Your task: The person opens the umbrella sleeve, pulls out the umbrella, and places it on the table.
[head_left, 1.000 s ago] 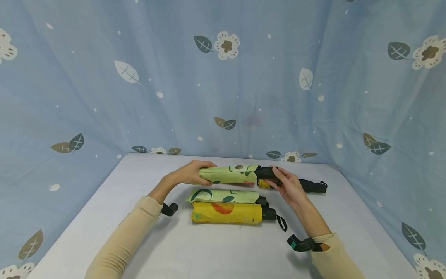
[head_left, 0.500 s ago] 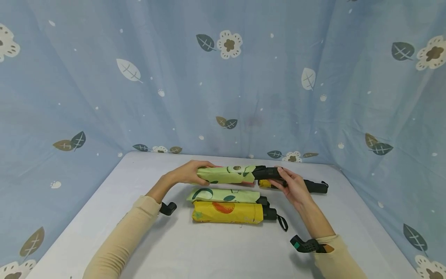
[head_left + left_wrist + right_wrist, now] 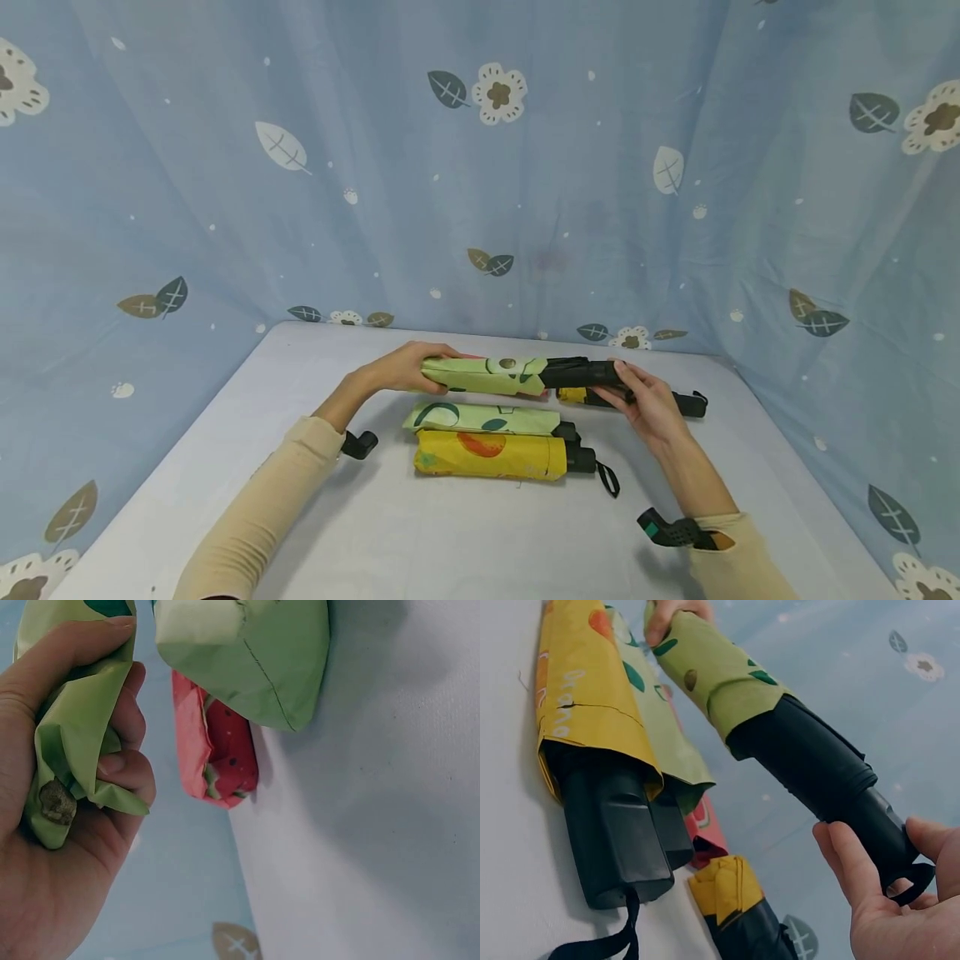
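My left hand [image 3: 411, 367] grips the closed end of a light green avocado-print umbrella sleeve [image 3: 480, 377]; its fabric bunches between the fingers in the left wrist view. From the sleeve's right end sticks a folded black umbrella [image 3: 814, 754], partly inside. My right hand [image 3: 651, 406] pinches the umbrella's black handle between thumb and fingers, with a strap loop [image 3: 915, 885] at its end. Both hands hold it level above the table. Below lie another green sleeved umbrella [image 3: 491, 420] and a yellow orange-print one [image 3: 487, 456], side by side, handles to the right.
Behind the held umbrella lies a red watermelon-print sleeved umbrella [image 3: 217, 750], mostly hidden in the head view. To the right is a black umbrella [image 3: 690, 405] with a yellow sleeve [image 3: 726, 889] on one end. A blue patterned curtain [image 3: 480, 208] borders the white table [image 3: 480, 533].
My right hand has drawn the handle to the right, and more of the black umbrella shows outside the green sleeve. My left hand has shifted slightly left with the sleeve.
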Tool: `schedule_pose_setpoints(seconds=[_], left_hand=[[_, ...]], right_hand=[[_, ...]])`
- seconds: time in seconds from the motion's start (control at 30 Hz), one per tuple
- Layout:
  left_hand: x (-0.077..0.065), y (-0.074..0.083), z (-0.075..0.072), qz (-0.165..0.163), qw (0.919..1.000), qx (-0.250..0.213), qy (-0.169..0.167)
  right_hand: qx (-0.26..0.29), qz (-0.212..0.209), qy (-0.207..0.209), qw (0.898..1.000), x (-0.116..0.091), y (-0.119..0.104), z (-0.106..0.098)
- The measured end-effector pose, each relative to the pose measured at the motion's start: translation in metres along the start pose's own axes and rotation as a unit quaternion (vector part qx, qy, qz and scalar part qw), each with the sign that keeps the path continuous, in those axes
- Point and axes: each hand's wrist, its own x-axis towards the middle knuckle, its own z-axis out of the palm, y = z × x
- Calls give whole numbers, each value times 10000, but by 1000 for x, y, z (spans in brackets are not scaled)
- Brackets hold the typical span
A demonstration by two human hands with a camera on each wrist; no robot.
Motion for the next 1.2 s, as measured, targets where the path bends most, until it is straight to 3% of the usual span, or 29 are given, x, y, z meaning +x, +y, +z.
schedule_pose_setpoints(seconds=[0.43,1.2], left_hand=[[-1,3,0,-60,10000,-70,-39],[-2,-6,3,-122,9998,-138,22]], right_hand=[[247,-90,9,9997,-6,-4,-15],[631,-263,37,9977,-20,-12,-49]])
